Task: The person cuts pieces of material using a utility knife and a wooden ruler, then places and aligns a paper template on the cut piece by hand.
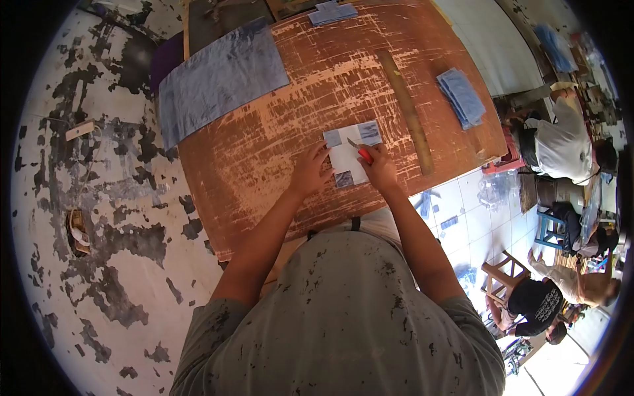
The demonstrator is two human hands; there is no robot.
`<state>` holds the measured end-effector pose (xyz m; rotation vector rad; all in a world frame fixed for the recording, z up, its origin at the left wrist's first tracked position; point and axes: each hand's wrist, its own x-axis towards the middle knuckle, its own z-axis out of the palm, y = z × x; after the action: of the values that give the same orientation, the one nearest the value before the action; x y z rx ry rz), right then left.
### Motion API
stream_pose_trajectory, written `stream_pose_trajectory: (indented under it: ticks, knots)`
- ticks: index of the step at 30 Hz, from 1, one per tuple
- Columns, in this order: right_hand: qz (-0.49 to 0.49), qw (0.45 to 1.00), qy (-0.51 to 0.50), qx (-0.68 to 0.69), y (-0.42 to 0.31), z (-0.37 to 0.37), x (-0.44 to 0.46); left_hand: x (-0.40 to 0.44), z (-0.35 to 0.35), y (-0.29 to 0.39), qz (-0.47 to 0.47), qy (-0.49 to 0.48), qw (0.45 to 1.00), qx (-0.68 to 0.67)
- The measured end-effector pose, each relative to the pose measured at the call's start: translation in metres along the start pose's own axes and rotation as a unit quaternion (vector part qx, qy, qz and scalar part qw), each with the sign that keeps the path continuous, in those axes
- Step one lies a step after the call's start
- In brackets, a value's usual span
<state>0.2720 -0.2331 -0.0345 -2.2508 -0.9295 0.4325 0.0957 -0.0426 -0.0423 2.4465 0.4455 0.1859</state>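
On the brown worn tabletop lies a small white piece (345,157) with blue-grey marbled patches at several of its corners. My right hand (382,173) is closed around a red-handled knife (365,155), its blade pointing up and left over the white piece. Along the left edge of the same piece rests my left hand (312,170), fingers spread and nothing visibly held in them. Whether the blade touches the piece, I cannot tell.
A large blue-grey marbled sheet (224,79) covers the table's far left. To the right lie a long flat strip (406,112) and a stack of blue pieces (461,99); another stack (332,13) sits at the far edge. Several people work at the right, near a wooden stool (505,277).
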Motion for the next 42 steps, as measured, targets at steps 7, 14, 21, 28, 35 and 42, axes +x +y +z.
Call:
stream_pose_trajectory:
  ticks: [7,14,21,28,35,42]
  knots:
    - [0.013,1.000,-0.009,-0.002,0.002,0.001,0.003,-0.006,0.001,-0.005,0.028,0.013,0.999,0.010]
    - [0.009,1.000,0.003,0.011,0.009,0.008,0.002,-0.005,0.001,-0.004,0.017,0.002,1.000,0.015]
    - [0.004,1.000,0.008,0.005,0.003,0.004,0.002,-0.004,0.001,-0.007,0.024,-0.006,1.000,0.004]
    - [-0.013,1.000,0.022,0.007,0.006,0.007,0.001,-0.007,0.001,-0.004,0.032,0.011,0.999,0.036]
    - [-0.015,0.999,0.027,0.014,0.009,0.008,0.001,-0.007,0.002,-0.004,0.023,0.000,0.999,0.039]
    - [-0.005,1.000,0.023,0.021,0.006,0.006,0.001,-0.007,0.003,-0.005,0.037,0.015,0.999,0.035]
